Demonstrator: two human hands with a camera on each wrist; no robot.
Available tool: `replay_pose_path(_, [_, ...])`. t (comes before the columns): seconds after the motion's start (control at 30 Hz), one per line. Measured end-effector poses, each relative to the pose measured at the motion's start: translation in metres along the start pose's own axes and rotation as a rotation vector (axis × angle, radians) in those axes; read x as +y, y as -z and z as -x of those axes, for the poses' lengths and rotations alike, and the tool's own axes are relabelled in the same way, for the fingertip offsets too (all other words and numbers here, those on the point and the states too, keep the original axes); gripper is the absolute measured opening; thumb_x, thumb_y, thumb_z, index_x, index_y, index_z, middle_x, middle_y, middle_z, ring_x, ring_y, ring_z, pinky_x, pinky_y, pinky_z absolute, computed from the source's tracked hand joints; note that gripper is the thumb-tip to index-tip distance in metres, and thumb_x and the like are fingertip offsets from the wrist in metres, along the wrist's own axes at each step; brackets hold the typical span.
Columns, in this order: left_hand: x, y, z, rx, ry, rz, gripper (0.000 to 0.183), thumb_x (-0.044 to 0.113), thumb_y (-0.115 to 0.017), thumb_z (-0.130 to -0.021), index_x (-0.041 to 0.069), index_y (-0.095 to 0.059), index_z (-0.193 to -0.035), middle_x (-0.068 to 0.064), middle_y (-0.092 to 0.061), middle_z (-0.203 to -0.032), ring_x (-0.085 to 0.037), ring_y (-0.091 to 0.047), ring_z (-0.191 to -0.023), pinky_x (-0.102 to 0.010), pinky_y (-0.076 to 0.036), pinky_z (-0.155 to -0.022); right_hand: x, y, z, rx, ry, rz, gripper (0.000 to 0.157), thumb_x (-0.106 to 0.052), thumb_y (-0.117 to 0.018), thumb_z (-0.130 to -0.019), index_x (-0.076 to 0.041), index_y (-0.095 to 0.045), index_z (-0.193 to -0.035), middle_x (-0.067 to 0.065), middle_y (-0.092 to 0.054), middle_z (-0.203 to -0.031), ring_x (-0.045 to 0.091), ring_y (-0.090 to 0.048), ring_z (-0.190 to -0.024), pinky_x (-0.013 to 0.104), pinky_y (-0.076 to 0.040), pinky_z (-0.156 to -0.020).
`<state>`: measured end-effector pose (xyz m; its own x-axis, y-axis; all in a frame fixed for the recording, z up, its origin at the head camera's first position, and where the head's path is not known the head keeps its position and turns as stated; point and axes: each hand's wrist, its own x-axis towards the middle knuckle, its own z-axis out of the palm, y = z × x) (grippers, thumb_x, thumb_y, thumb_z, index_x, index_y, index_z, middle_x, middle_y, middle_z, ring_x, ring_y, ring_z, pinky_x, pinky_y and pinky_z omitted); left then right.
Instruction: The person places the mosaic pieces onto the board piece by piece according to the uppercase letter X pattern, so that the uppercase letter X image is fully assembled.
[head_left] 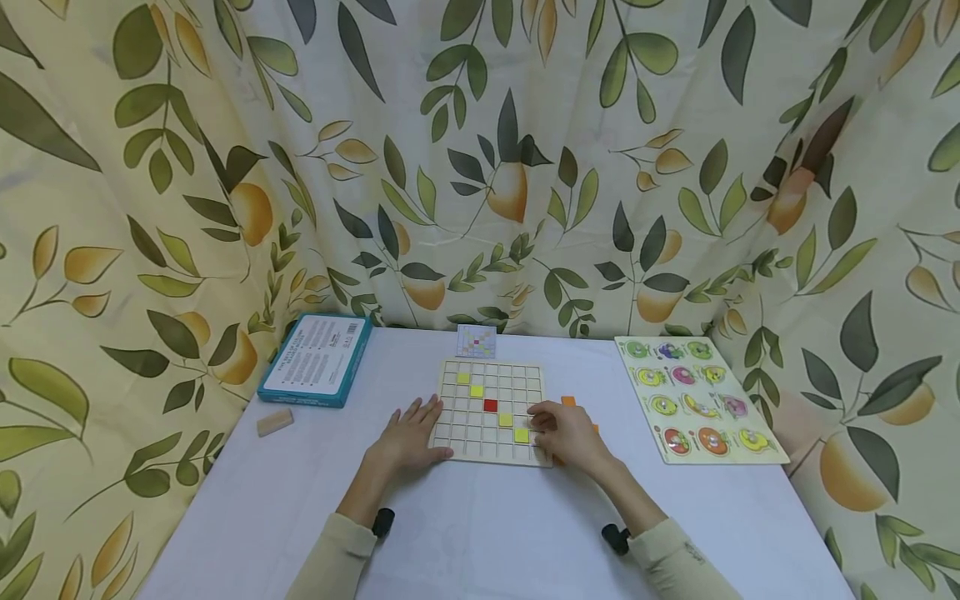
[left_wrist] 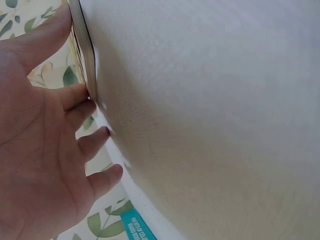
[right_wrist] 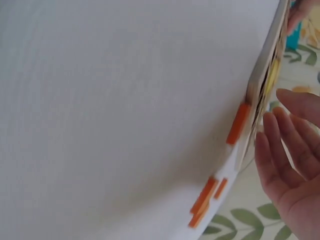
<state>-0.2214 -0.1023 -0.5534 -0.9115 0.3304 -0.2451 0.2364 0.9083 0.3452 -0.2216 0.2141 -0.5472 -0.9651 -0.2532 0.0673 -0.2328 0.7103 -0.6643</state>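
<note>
A wooden grid board (head_left: 491, 442) lies on the table with several yellow squares (head_left: 477, 391) and one red square (head_left: 491, 406) set in a diagonal line. My left hand (head_left: 408, 435) rests at the board's left edge, its fingers spread and the thumb on the near left corner; the left wrist view shows the fingertips at the board's side. Over the right edge hovers my right hand (head_left: 572, 435), fingers lightly bent, with nothing visible between thumb and fingers in the right wrist view. Orange pieces (right_wrist: 239, 124) lie beside the board, partly hidden under this hand in the head view.
Behind the board is a small pattern card (head_left: 476, 342). A teal box (head_left: 313, 360) lies at the back left, with a small wooden block (head_left: 274, 422) in front of it. On the right lies a board of fruit pictures (head_left: 701, 400). A leaf-print curtain (head_left: 480, 167) hangs behind.
</note>
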Motion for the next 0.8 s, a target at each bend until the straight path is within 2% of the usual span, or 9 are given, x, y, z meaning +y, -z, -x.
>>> replay_pose_path(0.27, [-0.001, -0.002, -0.002, -0.009, 0.012, 0.002, 0.094, 0.053, -0.07, -0.096, 0.01, -0.026, -0.166, -0.007, -0.019, -0.174, -0.033, -0.012, -0.161, -0.06, -0.012, -0.127, 0.02, 0.022, 0.008, 0.063, -0.04, 0.034, 0.04, 0.001, -0.078, -0.084, -0.006, -0.073, -0.123, 0.004, -0.076, -0.104, 0.021, -0.072, -0.096, 0.038, -0.061, -0.081])
replay_pose_path(0.53, [-0.001, -0.002, -0.001, -0.002, 0.004, 0.006, 0.092, 0.052, -0.07, -0.096, 0.009, -0.028, -0.165, -0.008, -0.021, -0.174, -0.034, -0.014, -0.161, -0.061, -0.012, -0.127, 0.044, 0.037, 0.02, 0.109, -0.037, 0.101, 0.039, 0.002, -0.082, -0.081, -0.002, -0.074, -0.119, 0.009, -0.076, -0.105, 0.028, -0.07, -0.097, 0.046, -0.059, -0.085])
replay_pose_path(0.8, [0.0, -0.001, 0.001, 0.001, -0.003, -0.006, 0.093, 0.056, -0.07, -0.095, 0.01, -0.029, -0.165, -0.007, -0.022, -0.174, -0.034, -0.015, -0.16, -0.062, -0.016, -0.126, 0.061, 0.045, 0.028, 0.121, -0.106, 0.172, 0.041, 0.0, -0.082, -0.078, -0.003, -0.075, -0.118, 0.013, -0.074, -0.111, 0.031, -0.067, -0.1, 0.053, -0.055, -0.09])
